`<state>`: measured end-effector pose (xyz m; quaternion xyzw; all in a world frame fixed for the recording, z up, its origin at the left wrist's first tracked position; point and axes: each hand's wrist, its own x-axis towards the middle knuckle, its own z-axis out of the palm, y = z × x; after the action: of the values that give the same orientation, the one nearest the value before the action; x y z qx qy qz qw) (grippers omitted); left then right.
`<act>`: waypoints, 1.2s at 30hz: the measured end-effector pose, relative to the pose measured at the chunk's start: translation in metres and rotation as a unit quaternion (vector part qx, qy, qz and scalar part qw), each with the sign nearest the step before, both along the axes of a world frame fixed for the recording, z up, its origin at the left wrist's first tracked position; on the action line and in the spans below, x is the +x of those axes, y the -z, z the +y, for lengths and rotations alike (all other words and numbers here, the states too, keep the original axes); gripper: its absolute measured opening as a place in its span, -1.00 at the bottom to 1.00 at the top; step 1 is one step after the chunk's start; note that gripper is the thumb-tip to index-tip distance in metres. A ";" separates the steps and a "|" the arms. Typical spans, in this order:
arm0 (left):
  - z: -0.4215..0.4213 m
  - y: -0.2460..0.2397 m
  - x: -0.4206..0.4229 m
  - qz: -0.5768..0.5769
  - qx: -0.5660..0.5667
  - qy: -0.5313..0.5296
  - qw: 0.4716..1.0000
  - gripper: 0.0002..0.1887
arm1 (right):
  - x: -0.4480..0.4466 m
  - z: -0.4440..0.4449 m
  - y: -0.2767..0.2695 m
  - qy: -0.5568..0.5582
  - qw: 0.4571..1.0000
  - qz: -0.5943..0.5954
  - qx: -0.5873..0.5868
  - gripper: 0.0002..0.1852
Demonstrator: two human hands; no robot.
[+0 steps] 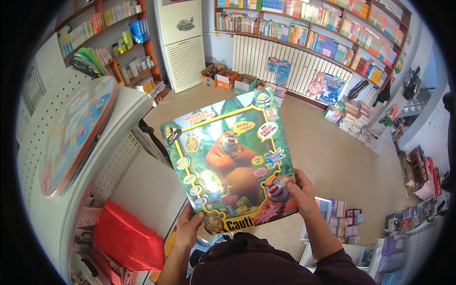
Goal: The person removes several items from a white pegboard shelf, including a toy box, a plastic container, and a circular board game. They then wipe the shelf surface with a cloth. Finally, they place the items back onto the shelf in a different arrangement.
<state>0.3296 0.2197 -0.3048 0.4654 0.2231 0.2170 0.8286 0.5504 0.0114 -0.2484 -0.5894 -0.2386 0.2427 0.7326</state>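
I hold a large flat toy box [228, 160] in front of my body with both hands. Its glossy front shows a cartoon bear with folded arms inside a yellow frame, and it bears writing. A second bear is printed at its lower right corner. My left hand [188, 221] grips the lower left corner, thumb on the front. My right hand [301, 192] grips the right edge low down, its thumb on the printed bear. The fingers behind the box are partly hidden. The box is tilted, with its top edge rising towards the right.
At left, a white shelf unit [142, 103] carries a round-ended colourful board [78, 139]; a red bag [124, 235] lies below. Open cartons [228, 78] line the far wall by a white floor-standing air conditioner [183, 60]. Bookshelves [278, 39] hang above a radiator [253, 53]. Book stacks [352, 117] stand at right.
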 end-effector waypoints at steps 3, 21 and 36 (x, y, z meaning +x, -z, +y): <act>0.014 -0.004 0.004 -0.018 0.024 0.024 0.999 -0.43 | -0.005 0.003 0.009 0.023 0.999 0.004 0.039 -0.55; 0.020 -0.007 0.003 -0.096 0.077 0.008 0.992 -0.40 | 0.008 0.013 0.047 -0.013 0.992 0.008 0.124 -0.48; 0.006 0.003 -0.018 -0.150 0.148 -0.044 0.977 -0.37 | 0.020 0.026 0.063 -0.067 0.980 -0.059 0.179 -0.49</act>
<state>0.3120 0.2258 -0.3081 0.5348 0.0822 0.3509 0.7643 0.5699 0.0373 -0.3112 -0.4445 -0.3597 0.2093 0.7933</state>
